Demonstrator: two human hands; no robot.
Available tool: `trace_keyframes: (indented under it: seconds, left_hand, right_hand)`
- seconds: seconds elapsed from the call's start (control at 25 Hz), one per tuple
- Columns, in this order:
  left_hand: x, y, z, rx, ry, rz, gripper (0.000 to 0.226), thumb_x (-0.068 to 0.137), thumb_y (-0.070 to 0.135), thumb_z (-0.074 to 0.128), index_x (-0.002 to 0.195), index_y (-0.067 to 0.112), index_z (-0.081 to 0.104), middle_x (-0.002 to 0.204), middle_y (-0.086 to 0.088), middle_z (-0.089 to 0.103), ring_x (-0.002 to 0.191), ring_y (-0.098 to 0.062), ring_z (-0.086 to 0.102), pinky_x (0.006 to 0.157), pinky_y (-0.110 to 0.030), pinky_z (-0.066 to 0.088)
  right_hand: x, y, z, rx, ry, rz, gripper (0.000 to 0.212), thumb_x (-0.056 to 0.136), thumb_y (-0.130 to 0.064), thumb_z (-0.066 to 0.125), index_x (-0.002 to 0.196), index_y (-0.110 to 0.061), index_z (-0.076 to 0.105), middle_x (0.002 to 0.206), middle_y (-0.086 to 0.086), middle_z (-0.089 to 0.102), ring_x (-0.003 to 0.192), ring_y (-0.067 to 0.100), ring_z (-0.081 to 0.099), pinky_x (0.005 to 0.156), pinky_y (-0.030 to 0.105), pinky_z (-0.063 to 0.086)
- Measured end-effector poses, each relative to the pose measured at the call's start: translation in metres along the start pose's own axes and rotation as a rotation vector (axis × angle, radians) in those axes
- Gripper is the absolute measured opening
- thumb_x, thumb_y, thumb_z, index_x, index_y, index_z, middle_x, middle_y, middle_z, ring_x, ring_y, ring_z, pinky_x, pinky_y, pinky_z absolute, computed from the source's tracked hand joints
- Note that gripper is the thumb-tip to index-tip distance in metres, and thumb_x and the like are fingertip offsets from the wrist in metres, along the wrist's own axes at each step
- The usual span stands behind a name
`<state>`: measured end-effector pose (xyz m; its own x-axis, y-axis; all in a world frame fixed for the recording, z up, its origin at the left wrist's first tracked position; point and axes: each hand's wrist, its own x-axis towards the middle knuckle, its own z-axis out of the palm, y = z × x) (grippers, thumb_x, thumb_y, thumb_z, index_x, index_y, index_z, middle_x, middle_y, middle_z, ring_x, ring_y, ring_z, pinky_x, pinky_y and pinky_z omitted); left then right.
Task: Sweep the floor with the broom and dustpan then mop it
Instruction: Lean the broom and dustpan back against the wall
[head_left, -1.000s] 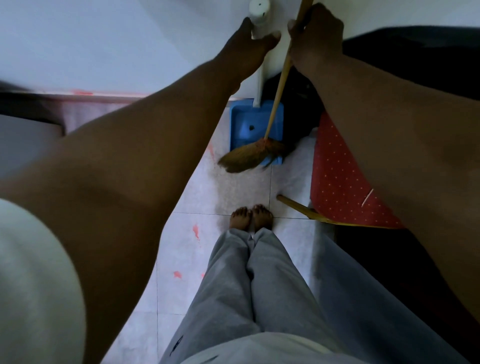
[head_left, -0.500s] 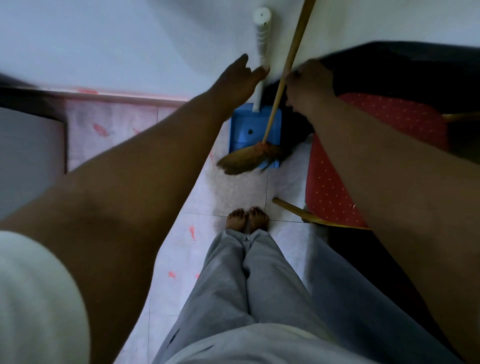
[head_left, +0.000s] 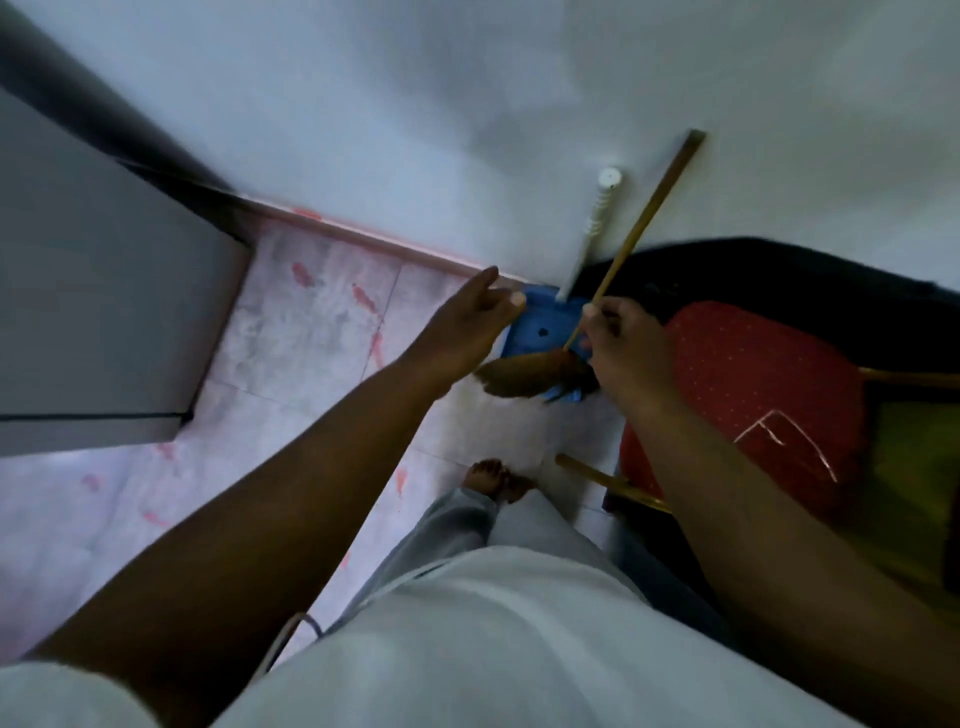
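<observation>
A blue dustpan (head_left: 540, 325) stands against the white wall, its white handle (head_left: 592, 228) rising up the wall. The broom's wooden stick (head_left: 641, 218) leans beside that handle, and its brown bristle head (head_left: 524, 374) rests over the dustpan's front. My right hand (head_left: 621, 343) pinches the stick low down, just above the bristles. My left hand (head_left: 467, 322) hovers at the dustpan's left edge with fingers extended, holding nothing.
A red dotted chair seat (head_left: 753, 395) with wooden legs stands at the right, with a dark object behind it. A grey cabinet (head_left: 93, 332) fills the left side. My bare feet (head_left: 493, 480) stand on the white tiled floor (head_left: 311, 332) marked with red stains.
Both hands have dropped down from the handle tops toward the floor. My left hand let go of the dustpan handle; my right hand slid down the broom stick. The view tilted.
</observation>
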<state>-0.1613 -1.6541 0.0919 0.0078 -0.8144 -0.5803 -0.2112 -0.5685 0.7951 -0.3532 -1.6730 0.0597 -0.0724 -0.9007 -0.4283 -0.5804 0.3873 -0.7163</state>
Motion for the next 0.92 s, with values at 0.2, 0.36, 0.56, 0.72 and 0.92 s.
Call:
trace_keyframes:
  seconds: [0.2,0.36,0.56,0.72,0.92]
  left_hand:
    - [-0.107,-0.054,-0.018,-0.112,0.100,-0.036,0.062,0.097,0.042,0.053,0.152,0.031,0.028,0.148,0.007,0.045,0.134,-0.012,0.044,0.105,-0.031,0.040]
    - [-0.185,-0.086,-0.025,-0.363,0.356,-0.131,0.062,0.094,0.045,0.055,0.150,0.034,0.031,0.140,0.014,0.051,0.127,-0.011,0.050,0.093,-0.027,0.044]
    - [-0.284,-0.129,-0.012,-0.560,0.599,-0.150,0.071,0.084,0.054,0.057,0.148,0.038,0.032,0.134,0.020,0.053,0.118,-0.002,0.054,0.085,-0.018,0.040]
    - [-0.353,-0.172,0.006,-0.694,0.772,-0.133,0.075,0.074,0.067,0.058,0.143,0.048,0.036,0.133,0.028,0.054,0.122,-0.002,0.052,0.085,-0.019,0.041]
    - [-0.435,-0.225,0.029,-0.852,1.026,-0.073,0.078,0.072,0.071,0.064,0.142,0.045,0.039,0.134,0.025,0.056,0.124,0.003,0.052,0.104,-0.028,0.041]
  right_hand:
    - [-0.085,0.005,-0.001,0.026,-0.214,-0.117,0.026,0.096,-0.035,0.054,0.117,-0.021,0.062,0.105,-0.001,0.067,0.101,0.019,0.063,0.082,0.027,0.049]
    - [-0.124,0.007,-0.013,-0.046,-0.460,-0.219,0.037,0.097,-0.030,0.055,0.131,-0.015,0.057,0.114,-0.006,0.062,0.103,0.004,0.056,0.073,-0.003,0.037]
    - [-0.159,-0.019,-0.005,-0.123,-0.708,-0.379,0.032,0.098,-0.026,0.053,0.126,-0.015,0.063,0.120,-0.004,0.064,0.110,0.007,0.059,0.077,-0.003,0.038]
    - [-0.191,-0.038,0.036,-0.195,-0.879,-0.484,0.040,0.095,-0.036,0.053,0.124,-0.011,0.064,0.126,0.005,0.065,0.116,0.013,0.060,0.101,0.023,0.045]
    - [-0.254,-0.061,0.097,-0.425,-1.099,-0.589,0.080,0.062,-0.091,0.041,0.124,-0.044,0.056,0.135,-0.014,0.058,0.124,0.010,0.054,0.111,0.042,0.038]
